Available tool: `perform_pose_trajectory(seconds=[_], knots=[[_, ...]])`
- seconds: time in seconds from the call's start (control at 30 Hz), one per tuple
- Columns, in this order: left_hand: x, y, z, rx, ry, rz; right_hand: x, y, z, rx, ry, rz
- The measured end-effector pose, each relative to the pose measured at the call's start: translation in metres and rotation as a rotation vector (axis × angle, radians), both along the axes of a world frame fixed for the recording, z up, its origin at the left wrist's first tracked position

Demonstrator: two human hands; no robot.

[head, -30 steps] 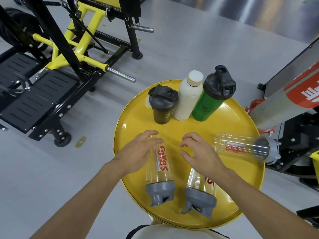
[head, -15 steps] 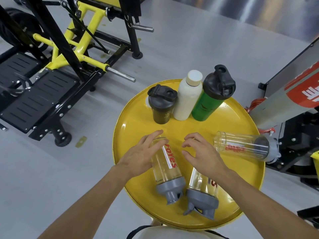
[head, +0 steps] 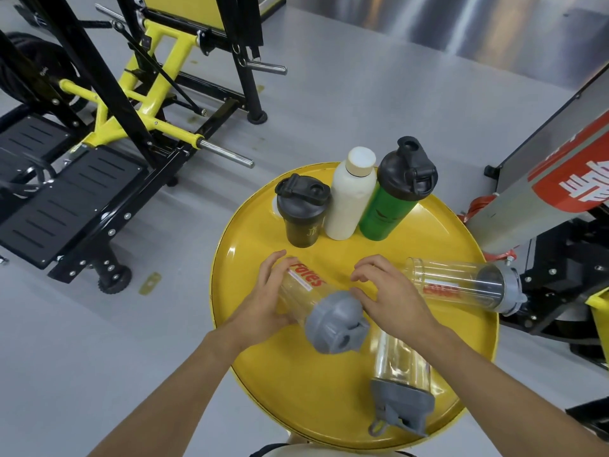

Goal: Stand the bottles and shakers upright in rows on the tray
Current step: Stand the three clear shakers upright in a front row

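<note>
— Where is the clear shaker (head: 316,301)?
— Tilted, mid yellow tray (head: 250,232), left hand (head: 263,305) wrapped round it.
— The right hand (head: 392,296)?
— Its grip is apart, touching the grey lid (head: 336,321).

Red lettering "Fores" on a white strip, readable on the clear plastic shaker with grey lid (head: 309,301), the one tilted up off the round yellow tray (head: 250,232) between the two hands

Second clear plastic shaker lying on its side at the tray's right edge (head: 461,285): red print on its wall, seen through the plastic, too blurred to read

Short dark olive shaker with black flip lid (head: 303,211): small pale monogram low on its wall, looks like "JD", not certain

Grey slanted machine panel with red band (head: 573,179), far right: large white characters, cut off by the frame edge, unreadable
</note>
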State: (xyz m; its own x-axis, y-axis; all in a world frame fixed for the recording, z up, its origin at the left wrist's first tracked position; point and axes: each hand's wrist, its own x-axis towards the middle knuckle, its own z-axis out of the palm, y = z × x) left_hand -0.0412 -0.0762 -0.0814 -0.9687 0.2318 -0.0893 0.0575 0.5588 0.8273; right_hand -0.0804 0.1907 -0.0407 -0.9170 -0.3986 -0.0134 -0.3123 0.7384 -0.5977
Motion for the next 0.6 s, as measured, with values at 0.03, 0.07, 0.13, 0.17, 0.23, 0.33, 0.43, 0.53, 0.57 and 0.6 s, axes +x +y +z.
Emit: perform_pose_trajectory(seconds=[0.03,0.07,0.13,0.17,0.23,0.33,0.43,0.53,0.57,0.6], knots=[[0.0,0.001,-0.002,0.02,-0.004,0.018,-0.001,0.0,0.0,-0.003,-0.001,-0.001],[0.0,0.003,-0.006,0.042,-0.01,0.037,-0.002,0.0,-0.001,-0.004,-0.004,0.001],[-0.001,0.007,-0.01,0.108,-0.023,0.082,-0.004,-0.001,0.0,-0.003,-0.011,0.01],[-0.001,0.009,-0.012,0.144,-0.033,0.098,-0.005,0.0,0.0,-0.003,-0.011,0.015],[-0.001,0.013,-0.015,0.188,-0.066,0.106,-0.007,0.0,0.001,-0.007,-0.003,0.021],[0.0,0.021,-0.022,0.287,-0.103,0.151,-0.008,0.0,0.0,-0.002,0.035,0.028],[0.0,0.029,-0.025,0.413,-0.118,0.218,-0.007,0.0,-0.001,0.004,0.036,0.016],[-0.008,0.034,-0.023,0.433,-0.146,0.285,-0.005,-0.001,-0.002,0.0,0.025,-0.003],[-0.012,0.034,-0.025,0.426,-0.154,0.285,-0.004,-0.002,-0.002,0.005,0.024,-0.007],[-0.015,0.034,-0.026,0.387,-0.151,0.274,-0.003,-0.002,-0.002,0.008,0.024,-0.007]])
